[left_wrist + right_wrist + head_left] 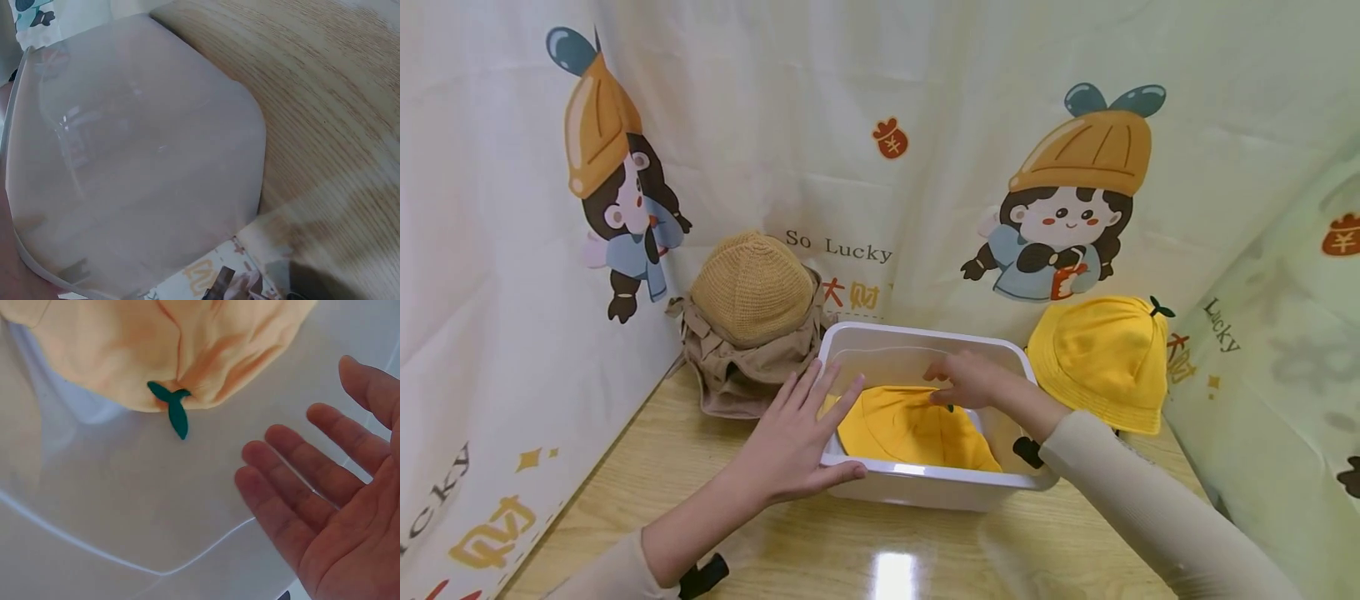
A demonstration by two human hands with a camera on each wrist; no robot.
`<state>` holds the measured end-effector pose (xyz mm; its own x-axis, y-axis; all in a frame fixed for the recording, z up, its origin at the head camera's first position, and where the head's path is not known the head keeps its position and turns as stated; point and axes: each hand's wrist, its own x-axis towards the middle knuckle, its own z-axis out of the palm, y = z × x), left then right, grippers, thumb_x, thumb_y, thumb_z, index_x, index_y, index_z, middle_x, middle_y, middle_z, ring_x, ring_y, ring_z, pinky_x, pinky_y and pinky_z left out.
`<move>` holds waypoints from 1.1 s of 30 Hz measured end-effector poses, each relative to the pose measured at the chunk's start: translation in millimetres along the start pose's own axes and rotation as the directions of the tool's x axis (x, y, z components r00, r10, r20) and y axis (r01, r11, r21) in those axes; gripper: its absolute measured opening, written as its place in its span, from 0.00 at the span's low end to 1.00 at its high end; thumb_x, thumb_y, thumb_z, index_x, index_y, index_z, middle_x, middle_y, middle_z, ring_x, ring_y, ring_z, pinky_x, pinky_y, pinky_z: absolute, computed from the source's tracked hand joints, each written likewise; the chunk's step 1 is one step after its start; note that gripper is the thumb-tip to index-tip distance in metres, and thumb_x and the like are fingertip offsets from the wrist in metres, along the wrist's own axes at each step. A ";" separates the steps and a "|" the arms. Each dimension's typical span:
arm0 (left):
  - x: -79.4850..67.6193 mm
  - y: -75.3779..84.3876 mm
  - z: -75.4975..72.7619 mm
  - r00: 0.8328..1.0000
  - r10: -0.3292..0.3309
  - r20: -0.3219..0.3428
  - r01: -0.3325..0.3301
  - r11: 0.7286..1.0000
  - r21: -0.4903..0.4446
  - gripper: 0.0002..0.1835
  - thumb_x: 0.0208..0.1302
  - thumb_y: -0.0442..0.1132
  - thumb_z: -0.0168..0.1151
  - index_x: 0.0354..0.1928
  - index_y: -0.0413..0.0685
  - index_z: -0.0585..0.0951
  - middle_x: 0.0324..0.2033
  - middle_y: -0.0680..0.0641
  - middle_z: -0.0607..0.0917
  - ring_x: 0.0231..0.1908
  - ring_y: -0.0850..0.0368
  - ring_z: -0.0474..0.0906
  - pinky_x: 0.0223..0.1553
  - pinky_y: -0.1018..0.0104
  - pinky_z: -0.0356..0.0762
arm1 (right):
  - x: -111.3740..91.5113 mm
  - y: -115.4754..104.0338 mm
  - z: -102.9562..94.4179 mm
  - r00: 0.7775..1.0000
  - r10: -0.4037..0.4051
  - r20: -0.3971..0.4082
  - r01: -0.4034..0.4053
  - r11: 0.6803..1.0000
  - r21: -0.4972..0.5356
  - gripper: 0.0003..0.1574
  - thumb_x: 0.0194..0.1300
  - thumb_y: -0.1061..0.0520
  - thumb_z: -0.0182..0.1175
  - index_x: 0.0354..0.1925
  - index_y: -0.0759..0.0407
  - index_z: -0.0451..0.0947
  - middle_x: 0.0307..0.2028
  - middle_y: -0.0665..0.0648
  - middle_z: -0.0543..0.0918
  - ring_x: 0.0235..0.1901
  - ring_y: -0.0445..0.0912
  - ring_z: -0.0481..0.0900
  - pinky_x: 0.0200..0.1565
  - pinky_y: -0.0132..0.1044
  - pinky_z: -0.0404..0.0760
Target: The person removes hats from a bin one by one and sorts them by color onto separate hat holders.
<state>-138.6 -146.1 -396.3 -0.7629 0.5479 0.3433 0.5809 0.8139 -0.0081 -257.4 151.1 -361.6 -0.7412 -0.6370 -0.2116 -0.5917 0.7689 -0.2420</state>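
A white plastic bin (pixel 925 471) stands on the wooden table, and a yellow bucket hat (pixel 910 425) lies inside it. On the hat's crown is a green sprout tag (pixel 177 419), which points toward the bin's far wall. My left hand (pixel 790 446) rests on the bin's left rim with fingers spread and thumb along the near edge. The left wrist view is mostly filled by the bin's outer wall (pixel 137 150). My right hand (pixel 973 383) is inside the bin's opening near the sprout. Its fingers (pixel 287 469) are loosely extended beside the hat, apart from it and holding nothing.
Right of the bin sits another yellow bucket hat (pixel 1097 358) with a green sprout. A tan knitted hat (pixel 752 287) is stacked on a brown cloth hat (pixel 737 375) at the back left. Printed curtains (pixel 850 192) enclose the wooden table (pixel 820 550) at the back and sides.
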 end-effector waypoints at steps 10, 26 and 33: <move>2.3 4.2 -2.9 0.995 -0.068 0.074 0.066 0.997 0.035 0.57 0.57 0.85 0.28 0.80 0.57 0.42 0.77 0.31 0.46 0.77 0.37 0.39 0.74 0.41 0.49 | 9.6 12.3 4.5 0.984 0.156 0.089 -0.154 0.988 -0.029 0.25 0.64 0.47 0.68 0.55 0.58 0.83 0.48 0.59 0.86 0.44 0.53 0.81 0.53 0.50 0.79; 0.4 9.2 -4.4 0.984 -0.120 0.133 0.125 0.992 -0.024 0.55 0.57 0.84 0.37 0.80 0.64 0.44 0.77 0.30 0.44 0.77 0.35 0.37 0.75 0.41 0.44 | 18.5 13.2 24.6 0.931 0.183 0.316 -0.165 0.983 -0.084 0.34 0.60 0.45 0.70 0.60 0.57 0.77 0.53 0.58 0.80 0.44 0.48 0.74 0.54 0.46 0.76; 1.4 9.1 -5.6 0.985 -0.114 0.130 0.118 0.993 -0.022 0.54 0.57 0.84 0.37 0.80 0.65 0.46 0.76 0.30 0.45 0.77 0.35 0.37 0.74 0.41 0.45 | 22.7 12.0 25.2 0.918 0.195 0.346 -0.201 0.979 -0.020 0.37 0.61 0.44 0.69 0.61 0.63 0.72 0.52 0.58 0.78 0.46 0.49 0.74 0.55 0.46 0.75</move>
<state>-132.7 -138.9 -390.6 -0.8544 0.4720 0.2173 0.4931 0.8684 0.0527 -273.4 144.6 -393.1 -0.6862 -0.4530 -0.5692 -0.4366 0.8823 -0.1759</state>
